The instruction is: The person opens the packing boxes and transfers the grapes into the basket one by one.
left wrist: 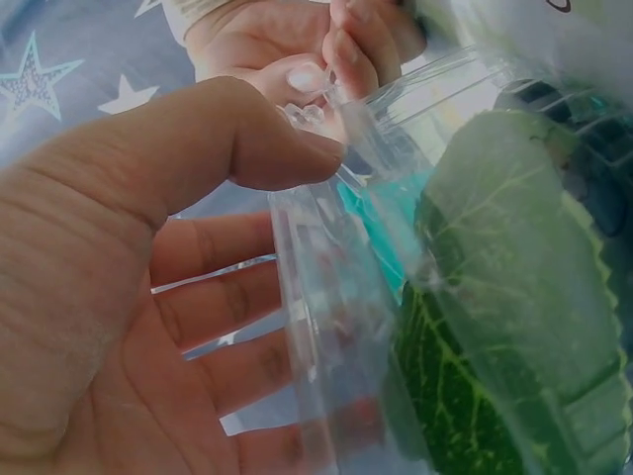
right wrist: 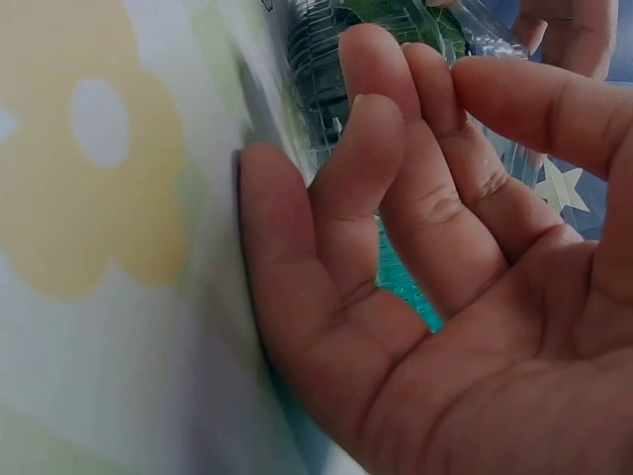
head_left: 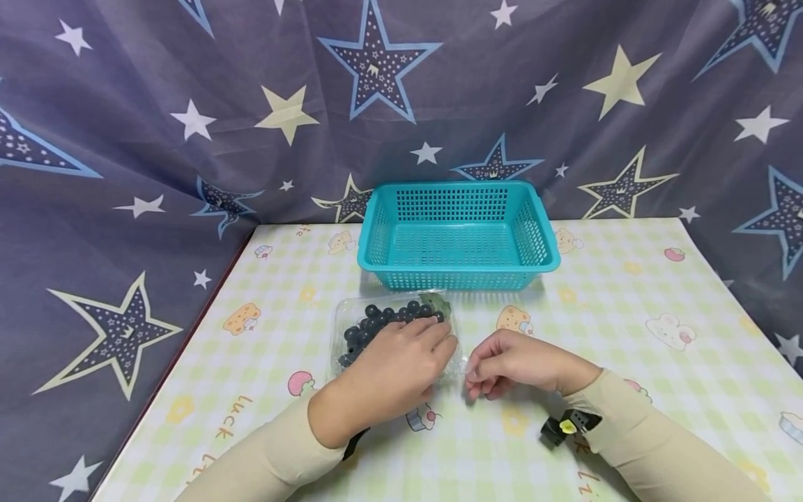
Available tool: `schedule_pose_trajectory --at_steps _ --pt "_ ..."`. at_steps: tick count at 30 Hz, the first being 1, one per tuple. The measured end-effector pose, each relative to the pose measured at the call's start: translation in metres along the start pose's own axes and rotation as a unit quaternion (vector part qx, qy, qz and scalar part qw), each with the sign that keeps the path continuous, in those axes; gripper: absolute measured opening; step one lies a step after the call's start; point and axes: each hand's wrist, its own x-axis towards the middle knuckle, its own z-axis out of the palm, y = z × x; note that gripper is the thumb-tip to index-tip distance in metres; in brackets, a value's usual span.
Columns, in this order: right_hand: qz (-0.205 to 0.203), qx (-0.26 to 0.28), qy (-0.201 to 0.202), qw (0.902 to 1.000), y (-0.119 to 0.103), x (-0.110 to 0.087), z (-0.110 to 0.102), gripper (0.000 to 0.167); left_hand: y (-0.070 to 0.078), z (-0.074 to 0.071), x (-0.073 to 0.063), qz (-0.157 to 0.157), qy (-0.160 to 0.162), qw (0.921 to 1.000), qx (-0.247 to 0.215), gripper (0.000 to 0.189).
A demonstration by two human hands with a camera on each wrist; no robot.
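A clear plastic box point(head_left: 339, 328) of dark round fruits point(head_left: 373, 324), which look like grapes, lies on the table in the head view. A green leaf point(left wrist: 504, 228) shows through its wall. My left hand point(head_left: 401, 362) reaches over the box and grips its near right edge, thumb on one face of the plastic and fingers behind it in the left wrist view. At the right corner my right hand point(head_left: 511, 366) pinches the plastic edge between thumb and index finger. Its other fingers point(right wrist: 277, 208) curl loosely close to the tabletop.
A turquoise perforated basket point(head_left: 458, 268) stands behind the box at the back of the table. The checked tablecloth point(head_left: 627, 293) has printed cartoon figures. A dark star-patterned curtain point(head_left: 251, 139) hangs behind and at both sides.
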Motion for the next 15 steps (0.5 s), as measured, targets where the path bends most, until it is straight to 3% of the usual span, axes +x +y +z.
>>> schedule_pose_trajectory --at_steps 9,15 --pt "-0.001 0.011 0.012 0.9999 0.0 0.001 0.001 0.017 0.0 -0.012 -0.003 -0.02 -0.036 0.9991 0.006 0.05" --pt "-0.001 0.015 0.014 0.9998 0.001 0.0 0.001 0.019 0.001 -0.011 -0.007 -0.025 -0.016 0.9994 0.02 0.037"
